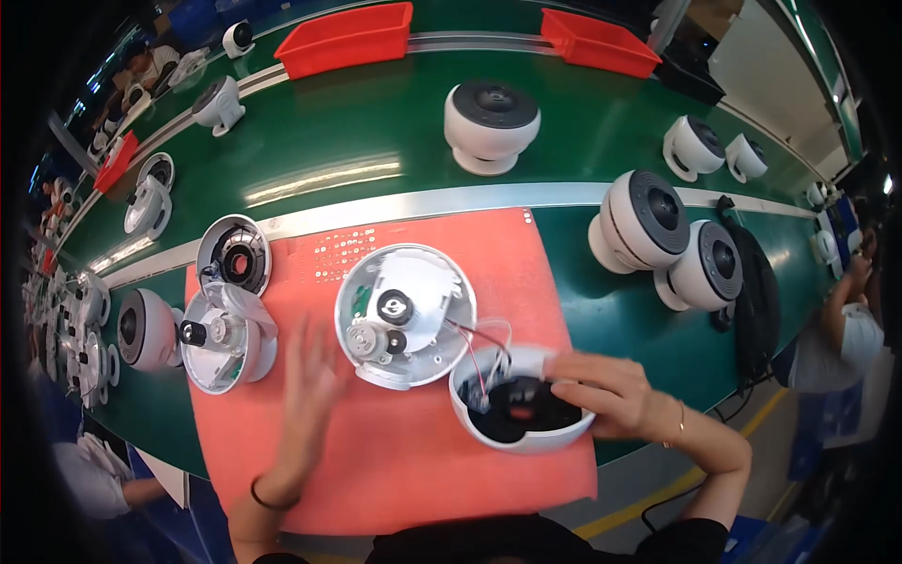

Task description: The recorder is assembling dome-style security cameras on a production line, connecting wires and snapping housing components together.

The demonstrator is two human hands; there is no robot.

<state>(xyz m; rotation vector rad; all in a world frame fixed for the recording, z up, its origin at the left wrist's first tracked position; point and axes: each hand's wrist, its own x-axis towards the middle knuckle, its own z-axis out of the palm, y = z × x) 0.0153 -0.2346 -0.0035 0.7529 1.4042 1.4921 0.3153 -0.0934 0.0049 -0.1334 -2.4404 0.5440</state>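
On the pink mat (pixel 376 489) lies an opened round white camera housing half (pixel 458 310), showing a white inner plate, a silver motor and black round parts. Thin wires join it to a second half, a white shell with a black inside (pixel 507 434). My right hand (pixel 606 390) grips that shell by its right rim, fingers curled over the edge. My left hand (pixel 313 381), blurred by motion, is over the mat left of the housing with fingers stretched and nothing visible in them. Beside it stands another opened camera (pixel 230 343), its round black-lined cover (pixel 235 256) behind it.
Small screws (pixel 343 254) lie in rows on the mat's far part. Assembled white cameras stand to the right (pixel 639 221), on the far belt (pixel 492 127) and at left (pixel 146 327). Red bins (pixel 343 42) line the back. A black bag-like item (pixel 754 301) hangs at the right edge. Other people sit nearby.
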